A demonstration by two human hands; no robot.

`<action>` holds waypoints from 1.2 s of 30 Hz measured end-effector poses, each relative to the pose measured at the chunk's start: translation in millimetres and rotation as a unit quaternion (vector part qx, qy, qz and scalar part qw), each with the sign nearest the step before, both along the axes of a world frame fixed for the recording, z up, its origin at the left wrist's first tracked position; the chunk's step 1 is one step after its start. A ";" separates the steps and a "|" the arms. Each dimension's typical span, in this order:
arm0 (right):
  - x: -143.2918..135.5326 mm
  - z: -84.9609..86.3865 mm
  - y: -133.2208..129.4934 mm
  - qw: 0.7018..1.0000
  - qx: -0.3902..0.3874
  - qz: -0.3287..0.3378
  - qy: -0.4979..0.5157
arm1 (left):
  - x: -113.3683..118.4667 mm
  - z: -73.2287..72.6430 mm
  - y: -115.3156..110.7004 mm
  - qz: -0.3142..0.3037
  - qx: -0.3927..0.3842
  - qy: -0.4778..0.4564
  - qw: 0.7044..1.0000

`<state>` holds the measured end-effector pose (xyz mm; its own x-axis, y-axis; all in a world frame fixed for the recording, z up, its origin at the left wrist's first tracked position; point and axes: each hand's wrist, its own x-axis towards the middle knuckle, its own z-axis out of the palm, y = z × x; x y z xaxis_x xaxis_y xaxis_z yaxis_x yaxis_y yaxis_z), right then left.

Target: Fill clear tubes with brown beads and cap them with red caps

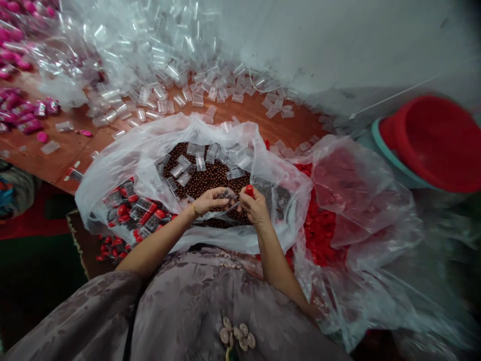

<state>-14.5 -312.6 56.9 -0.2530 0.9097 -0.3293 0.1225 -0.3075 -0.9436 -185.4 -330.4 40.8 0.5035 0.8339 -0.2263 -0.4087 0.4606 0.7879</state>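
My left hand (212, 201) is closed around a small clear plastic container (226, 195) with dark balls inside. Close beside it, my right hand (255, 206) pinches a red cap (249, 190), its fingertips near the container's end. Both hands are above an open white plastic bag (128, 145) full of small brown balls (206, 179). Several empty clear containers (200, 159) lie on the balls. At the bag's left side sits a heap of filled containers with red caps (141, 213).
To the right, a clear bag (361, 200) holds many red caps (319, 230). Loose clear containers (161, 98) cover the back of the orange-brown table (300, 118). Pink pieces (22, 110) lie at far left. A red basin (436, 143) stands at right by the wall.
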 end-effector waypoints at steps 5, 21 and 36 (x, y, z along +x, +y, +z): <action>-0.9 1.6 0.8 0.996 0.024 -0.013 -0.088 | 2.0 2.6 2.4 0.051 0.015 0.070 0.996; -9.7 14.3 -35.3 0.956 0.202 0.049 -0.208 | 17.1 13.1 -8.3 0.040 0.102 0.167 0.980; -8.8 22.8 -17.7 0.970 0.144 -0.096 -0.171 | 24.3 32.6 -15.7 -0.085 0.222 0.480 0.845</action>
<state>-23.3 -330.3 79.7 0.0088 0.9960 -0.0894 0.4108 -0.0851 -0.9077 -161.1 -346.2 73.4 0.3868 0.8777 -0.2829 0.5584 0.0212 0.8293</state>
